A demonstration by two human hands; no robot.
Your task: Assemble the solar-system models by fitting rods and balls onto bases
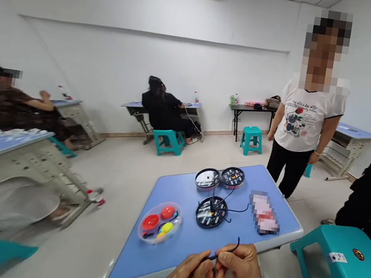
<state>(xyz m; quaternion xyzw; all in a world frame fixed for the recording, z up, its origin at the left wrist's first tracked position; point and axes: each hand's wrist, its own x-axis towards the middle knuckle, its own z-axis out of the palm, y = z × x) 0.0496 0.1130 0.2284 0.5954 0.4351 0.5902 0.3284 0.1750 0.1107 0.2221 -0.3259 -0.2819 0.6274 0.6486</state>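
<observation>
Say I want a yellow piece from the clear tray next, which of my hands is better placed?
Probably your left hand: it's nearer the clear tray than your right hand. Both seem to hold the thin black part, so the left would release first.

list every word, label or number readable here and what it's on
"TEA WITH A ... WITCH": white T-shirt; one word and smaller lines blurred.
Too small or blurred:
White sticker, teal stool
Round emblem, same stool
Label on bottle, back desk
Markings, near round tray
</observation>
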